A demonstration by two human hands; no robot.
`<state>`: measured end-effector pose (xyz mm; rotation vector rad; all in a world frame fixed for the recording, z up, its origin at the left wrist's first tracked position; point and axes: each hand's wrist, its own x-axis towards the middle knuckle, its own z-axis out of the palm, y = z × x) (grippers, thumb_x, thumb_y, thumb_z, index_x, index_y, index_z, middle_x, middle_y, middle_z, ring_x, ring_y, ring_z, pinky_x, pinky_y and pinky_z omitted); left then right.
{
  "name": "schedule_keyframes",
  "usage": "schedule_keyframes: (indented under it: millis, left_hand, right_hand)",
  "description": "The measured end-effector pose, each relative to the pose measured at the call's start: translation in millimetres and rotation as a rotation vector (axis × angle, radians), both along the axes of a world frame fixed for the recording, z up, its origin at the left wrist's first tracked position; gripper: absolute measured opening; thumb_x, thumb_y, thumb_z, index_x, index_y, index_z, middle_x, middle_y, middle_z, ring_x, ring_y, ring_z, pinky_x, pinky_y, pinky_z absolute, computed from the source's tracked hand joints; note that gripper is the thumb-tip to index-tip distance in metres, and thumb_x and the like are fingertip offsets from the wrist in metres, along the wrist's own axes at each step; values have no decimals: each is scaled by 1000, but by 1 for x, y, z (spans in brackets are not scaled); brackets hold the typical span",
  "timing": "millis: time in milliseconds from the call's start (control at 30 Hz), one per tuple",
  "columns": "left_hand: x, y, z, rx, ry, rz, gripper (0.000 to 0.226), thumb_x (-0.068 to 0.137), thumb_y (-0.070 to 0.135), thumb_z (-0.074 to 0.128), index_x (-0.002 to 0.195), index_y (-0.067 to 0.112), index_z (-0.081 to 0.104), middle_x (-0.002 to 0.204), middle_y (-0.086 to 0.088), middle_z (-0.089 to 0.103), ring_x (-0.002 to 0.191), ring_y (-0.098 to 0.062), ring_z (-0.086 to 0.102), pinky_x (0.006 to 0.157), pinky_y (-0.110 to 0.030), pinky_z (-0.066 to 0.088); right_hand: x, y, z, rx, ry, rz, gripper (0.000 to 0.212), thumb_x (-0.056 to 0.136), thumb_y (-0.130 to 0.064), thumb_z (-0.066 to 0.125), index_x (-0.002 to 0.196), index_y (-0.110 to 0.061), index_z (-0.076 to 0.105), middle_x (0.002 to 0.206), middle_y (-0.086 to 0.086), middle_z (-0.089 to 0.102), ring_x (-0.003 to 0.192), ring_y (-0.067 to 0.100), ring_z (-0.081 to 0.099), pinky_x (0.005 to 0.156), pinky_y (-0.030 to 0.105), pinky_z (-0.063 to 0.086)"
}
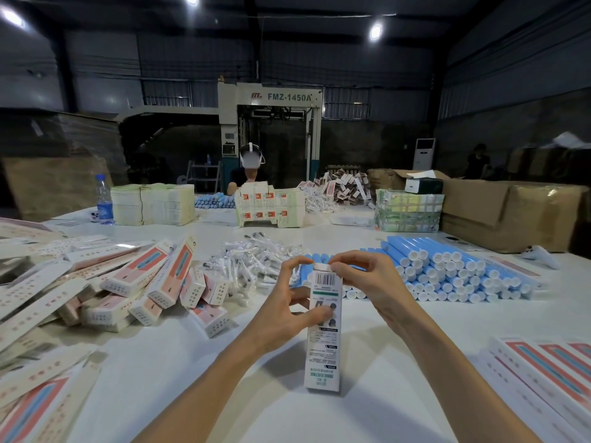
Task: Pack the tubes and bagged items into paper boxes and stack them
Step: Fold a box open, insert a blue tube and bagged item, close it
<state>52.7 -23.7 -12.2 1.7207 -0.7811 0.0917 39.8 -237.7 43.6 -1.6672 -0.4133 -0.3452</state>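
A tall white paper box point(323, 343) with a barcode and green print stands upright on the white table point(287, 407). My left hand point(287, 302) grips its upper left side, thumb across the printed face. My right hand point(367, 279) pinches the top flap of the box. Behind the box lies a stack of blue tubes point(454, 273) with white caps. A heap of clear bagged items point(252, 263) lies left of the tubes.
Packed pink-and-white boxes point(153, 282) lie piled at the left, flat box blanks point(543, 375) at the right. Across the table a person point(251, 174) sits behind stacks of blanks point(153, 203). A water bottle point(104, 199) and brown cartons point(511, 212) stand at the far edges.
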Motion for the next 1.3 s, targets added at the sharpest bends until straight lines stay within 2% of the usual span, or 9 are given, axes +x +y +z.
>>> schedule_keyframes:
  millis: [167,333,467,633,933,1067,1167,1300]
  left_hand:
    - [0,-1,0,7,-8,2,91,89,46,85,155,50,23,119,2,80,111,-26,74,102,-53,57]
    - [2,1,-1,3,-26,14,80,90,49,84,153,50,34,122,5,79,117,-20,71,103,-46,56]
    - [3,1,-3,-41,-7,17,75,92,40,84,151,45,38,121,0,79,115,-24,73,98,-48,61]
    - [0,0,-5,-76,1,27,74,91,37,85,150,40,41,118,-4,80,112,-26,74,96,-42,61]
    - [2,2,-7,-88,-9,61,71,89,40,87,145,35,43,113,-4,81,109,-29,73,98,-54,60]
    - [0,1,-7,-100,-9,63,68,89,37,87,143,36,45,112,-5,81,110,-29,73,97,-56,61]
    - [0,0,-6,-107,0,56,66,89,35,86,142,35,46,113,-5,80,111,-27,73,95,-52,63]
    - [-3,0,-6,-113,11,68,65,90,36,86,141,37,45,113,-2,81,110,-23,74,91,-41,63]
  right_hand:
    - [-2,-8,4,-35,-3,69,9,94,-12,75,94,-14,83,102,7,80,96,24,77,84,31,62]
    - [-6,-9,5,-130,-20,122,17,99,-13,68,105,-15,83,107,6,80,104,24,76,94,33,61]
    - [-12,-5,-4,-80,0,143,17,97,-17,75,113,-16,81,109,6,80,105,25,76,92,35,61]
    - [-14,1,-8,-62,-59,95,15,92,-13,79,105,-21,83,105,3,81,102,21,76,87,29,60]
    - [-12,11,-14,-25,-68,82,14,94,-15,76,103,-23,84,106,4,80,104,23,75,92,32,61]
    - [-13,11,-13,-32,-98,61,17,94,-10,75,101,-21,85,104,4,81,101,23,76,86,30,61]
    - [-13,12,-11,-32,-116,18,20,92,-7,76,96,-24,85,99,1,81,99,20,76,83,25,59]
    - [-10,17,-15,-18,-106,-37,22,92,-7,76,94,-27,85,98,-1,82,98,16,76,84,27,60]
